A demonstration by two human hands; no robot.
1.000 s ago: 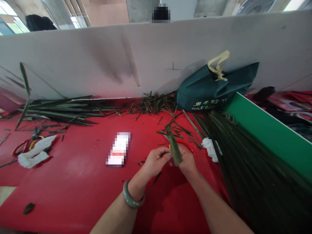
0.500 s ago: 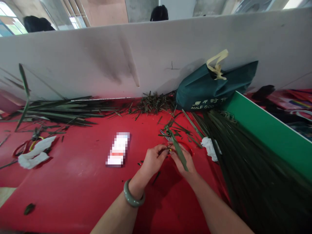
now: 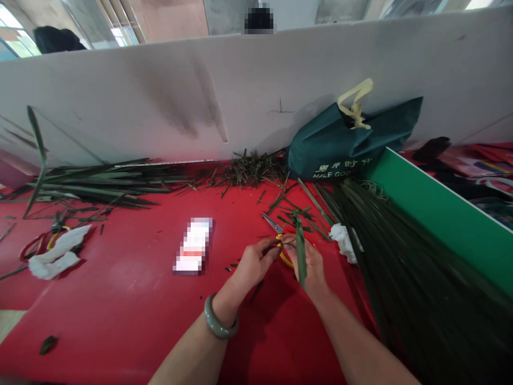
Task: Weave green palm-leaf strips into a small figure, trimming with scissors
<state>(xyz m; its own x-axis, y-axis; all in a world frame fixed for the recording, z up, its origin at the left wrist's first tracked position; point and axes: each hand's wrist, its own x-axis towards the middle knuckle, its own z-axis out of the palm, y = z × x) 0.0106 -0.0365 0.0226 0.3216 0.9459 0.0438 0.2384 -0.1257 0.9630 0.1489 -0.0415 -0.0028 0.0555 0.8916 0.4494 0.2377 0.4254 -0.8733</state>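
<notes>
Above the red table, my right hand (image 3: 315, 264) is closed round a long green leaf strip (image 3: 300, 251), which stands up from the fingers with a knotted or folded top. My left hand (image 3: 254, 262) has thumb and forefinger pinched together close by. A thin strand seems to run between the two hands, but what the left fingertips hold is too small to make out. Just beyond the fingers lies a pair of scissors (image 3: 272, 222) with yellow and red handles, partly hidden by my hands. Leaf scraps (image 3: 286, 200) are scattered behind them.
A phone (image 3: 194, 246) lies left of my hands. Long leaves (image 3: 385, 256) fill the right side beside a green box wall (image 3: 441, 206). A dark green bag (image 3: 320, 144) leans on the white partition (image 3: 160, 91). Further left are more leaves (image 3: 108, 182), crumpled tissue (image 3: 60, 254) and pliers (image 3: 59, 220).
My right hand has turned, so the leaf strip has swung right and stands more upright. The hands are slightly further apart, and more of the scissors shows.
</notes>
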